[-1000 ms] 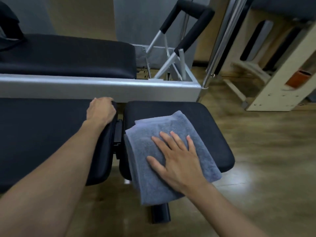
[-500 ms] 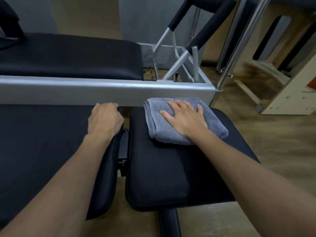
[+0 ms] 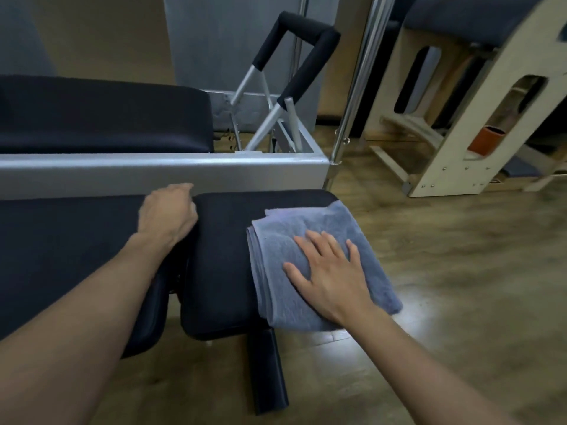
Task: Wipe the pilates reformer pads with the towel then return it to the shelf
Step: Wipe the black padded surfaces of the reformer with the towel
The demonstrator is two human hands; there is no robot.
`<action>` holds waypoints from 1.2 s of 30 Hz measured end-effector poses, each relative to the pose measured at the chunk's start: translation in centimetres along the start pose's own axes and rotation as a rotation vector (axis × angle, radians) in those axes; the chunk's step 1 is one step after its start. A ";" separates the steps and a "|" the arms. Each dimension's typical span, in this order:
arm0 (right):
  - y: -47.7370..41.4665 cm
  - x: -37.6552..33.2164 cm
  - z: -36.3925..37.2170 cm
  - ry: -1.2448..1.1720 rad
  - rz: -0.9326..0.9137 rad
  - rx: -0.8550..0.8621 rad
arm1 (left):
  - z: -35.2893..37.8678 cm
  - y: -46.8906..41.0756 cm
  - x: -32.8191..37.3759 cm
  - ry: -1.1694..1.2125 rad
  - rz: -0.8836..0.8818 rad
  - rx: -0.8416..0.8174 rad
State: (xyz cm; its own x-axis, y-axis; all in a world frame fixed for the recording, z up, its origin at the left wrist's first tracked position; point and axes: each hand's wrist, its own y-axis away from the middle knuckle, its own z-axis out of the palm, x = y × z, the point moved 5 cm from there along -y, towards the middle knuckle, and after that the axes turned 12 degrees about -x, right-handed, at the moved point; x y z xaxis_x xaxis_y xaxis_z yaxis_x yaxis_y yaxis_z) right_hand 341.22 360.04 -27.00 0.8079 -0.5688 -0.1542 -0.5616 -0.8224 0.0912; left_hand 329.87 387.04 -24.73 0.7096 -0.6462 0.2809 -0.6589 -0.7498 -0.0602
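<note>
Nearest the camera, both forearms reach forward over the wooden floor [image 3: 429, 302]; the right hand [image 3: 329, 276] lies flat, fingers spread, palm pressed on the folded grey towel [image 3: 294, 240], pinching nothing; the towel now covers the right side of the small black pad [image 3: 221, 256], its outer edge hanging slightly past the pad's rim, whereas half a second ago it sat at the far edge of that pad against the rail, and a second ago near the front left; so the cloth is being swept back and forth across this pad, and the wiping step looks well underway here.

Just beyond, the left hand [image 3: 167, 214] rests curled over the right end of the long black pad [image 3: 67, 256], beside the gap between the two pads, where it has stayed throughout, bracing rather than working; whether it grips the edge I cannot tell.

Farther back runs the silver frame rail [image 3: 159, 173], then the upper carriage pad [image 3: 101, 118] and the padded foot bar [image 3: 306, 56]; those pads may yet need wiping, judging by the task.

Farthest right stands a pale wooden apparatus [image 3: 460, 133]; no shelf is clearly identifiable, so the return step remains ahead.
</note>
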 end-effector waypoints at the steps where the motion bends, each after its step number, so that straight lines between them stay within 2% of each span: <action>1: 2.0 0.2 0.3 0.006 0.026 0.015 | 0.1 0.5 1.8 0.018 0.063 -0.017; 4: 6.4 0.2 0.9 0.000 0.079 0.029 | 1.6 1.8 6.4 0.027 0.204 -0.124; 8: 5.7 0.0 0.8 0.022 0.139 0.006 | 3.2 1.7 7.0 -0.091 0.172 -0.069; 11: 2.2 0.3 -0.1 0.043 0.153 0.053 | 4.0 1.3 6.9 -0.118 0.165 -0.028; 18: -13.0 3.7 -1.4 0.034 0.088 -0.037 | 5.0 0.8 6.1 0.001 0.153 0.042; 23: -19.9 4.0 -2.7 0.022 0.152 -0.049 | 5.1 1.1 6.1 0.003 0.159 0.068; 27: -16.9 4.1 -3.0 0.014 0.151 -0.039 | 4.3 0.8 6.0 -0.021 0.148 0.059; 36: -1.1 4.4 -1.3 0.000 0.193 0.022 | 4.1 2.7 6.4 -0.098 0.162 -0.006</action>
State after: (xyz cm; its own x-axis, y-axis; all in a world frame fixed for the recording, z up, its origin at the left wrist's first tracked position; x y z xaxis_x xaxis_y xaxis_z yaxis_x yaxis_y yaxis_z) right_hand 345.64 358.44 -26.53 0.6851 -0.7156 -0.1361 -0.7096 -0.6978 0.0976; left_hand 333.64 380.25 -26.99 0.6147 -0.7695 0.1729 -0.7680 -0.6340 -0.0910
